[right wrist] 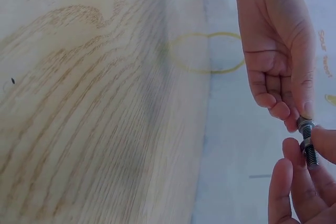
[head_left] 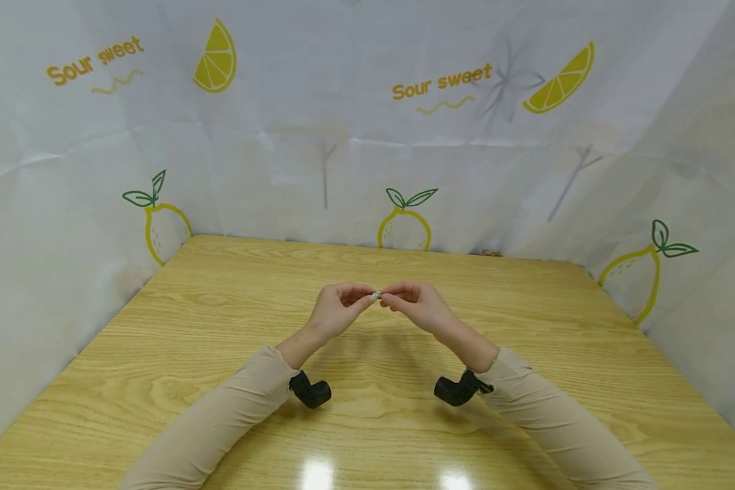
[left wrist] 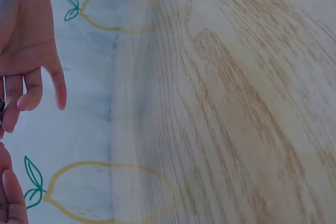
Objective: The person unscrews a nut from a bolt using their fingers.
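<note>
Both hands meet at a small metal bolt [head_left: 376,295] above the table. In the right wrist view, the bolt [right wrist: 312,160] has a threaded shank with a nut [right wrist: 306,143] around it. My left hand [head_left: 335,312] pinches the head end of the bolt between thumb and fingers. On the other side, my right hand [head_left: 421,309] has its thumb [right wrist: 325,144] and fingertips at the nut, partly covering it. The left wrist view catches the right hand [left wrist: 26,40] from below, with only a dark bit of metal at the frame's edge.
Beneath the hands lies a wood-grain table [head_left: 220,286]. A white cloth [head_left: 318,170] printed with lemons surrounds its back and sides. Black wrist devices [head_left: 311,390] are strapped below both sleeves, close above the tabletop.
</note>
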A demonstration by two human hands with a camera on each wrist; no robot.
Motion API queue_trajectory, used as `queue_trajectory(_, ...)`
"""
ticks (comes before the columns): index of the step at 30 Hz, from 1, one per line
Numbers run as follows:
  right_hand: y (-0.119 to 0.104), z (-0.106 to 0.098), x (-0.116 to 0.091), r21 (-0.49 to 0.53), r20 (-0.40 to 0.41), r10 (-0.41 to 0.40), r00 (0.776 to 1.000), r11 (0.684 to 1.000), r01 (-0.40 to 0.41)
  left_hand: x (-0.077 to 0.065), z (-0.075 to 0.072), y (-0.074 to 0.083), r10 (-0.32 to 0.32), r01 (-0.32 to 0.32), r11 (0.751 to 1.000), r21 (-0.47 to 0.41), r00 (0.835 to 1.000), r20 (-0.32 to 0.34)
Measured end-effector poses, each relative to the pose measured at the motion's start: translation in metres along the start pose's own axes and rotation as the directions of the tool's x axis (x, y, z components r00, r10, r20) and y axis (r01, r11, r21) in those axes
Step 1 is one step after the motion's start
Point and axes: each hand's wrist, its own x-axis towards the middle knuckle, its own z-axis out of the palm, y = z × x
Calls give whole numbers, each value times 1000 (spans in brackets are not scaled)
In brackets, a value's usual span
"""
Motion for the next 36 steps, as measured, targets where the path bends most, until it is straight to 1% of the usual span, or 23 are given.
queue_trajectory(3,0,0,-1,2,-19,-19,1000,1000,19,1,0,-1,4,-4,1000,-5,1000,2)
queue_trajectory(6,0,0,-1,16,-22,-29,999,999,29,0,0,0,10,-10,1000,-10,1000,3)
queue_trajectory(14,0,0,0,6,19,-16,1000,1000,16,-1,0,2,5,-5,1000,-6,1000,0)
queue_trajectory(21,0,0,-1,24,-19,-20,1000,1000,21,-1,-1,2,8,-8,1000,-15,1000,5)
queue_trajectory(23,1,0,-1,36,-17,-19,1000,999,20,-1,-1,2,11,-11,1000,-16,1000,7)
queue_trajectory(31,2,-1,1,29,7,-37,999,999,36,-1,0,2,14,-14,1000,-11,1000,-1)
queue_trajectory(36,2,0,0,28,-21,-20,1000,999,21,-1,0,2,17,-17,1000,-10,1000,-2)
